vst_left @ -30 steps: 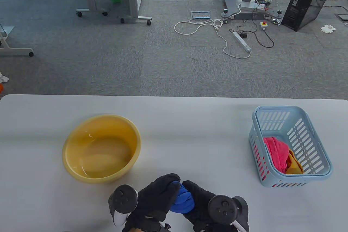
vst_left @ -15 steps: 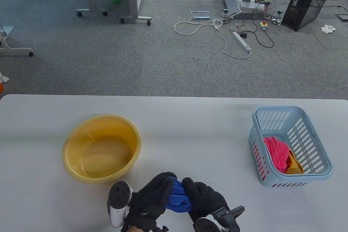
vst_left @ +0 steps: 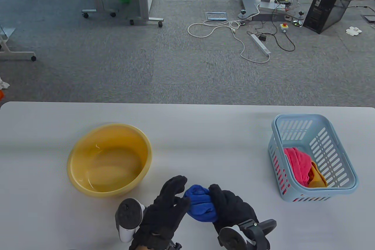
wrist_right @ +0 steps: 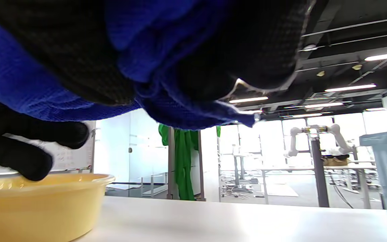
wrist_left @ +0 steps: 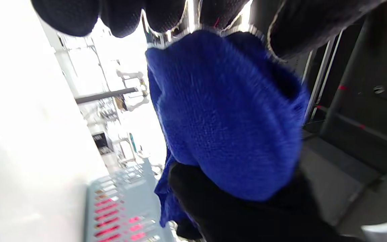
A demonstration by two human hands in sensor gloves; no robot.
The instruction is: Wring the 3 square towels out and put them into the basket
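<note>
A wrung-up blue towel (vst_left: 200, 206) (wrist_left: 227, 117) (wrist_right: 39, 97) hangs just above the table's front edge. My right hand (vst_left: 225, 203) grips it from the right, fingers curled round the cloth. To the towel's left is my left hand (vst_left: 179, 193), its fingers spread and lifted off the cloth and only the thumb side against it. The light blue basket (vst_left: 319, 195) (wrist_left: 119, 208) stands at the right, holding a pink towel (vst_left: 297, 162) and an orange towel (vst_left: 318, 178).
A yellow basin (vst_left: 88, 190) (wrist_right: 29, 205) with a little water sits left of the hands. White table surface (vst_left: 211, 144) lies between basin and basket. Beyond the table are carpet, cables and desk frames.
My left hand has let go of the blue towel and spread its fingers. The right hand keeps its grip and has carried the towel slightly right and away from me.
</note>
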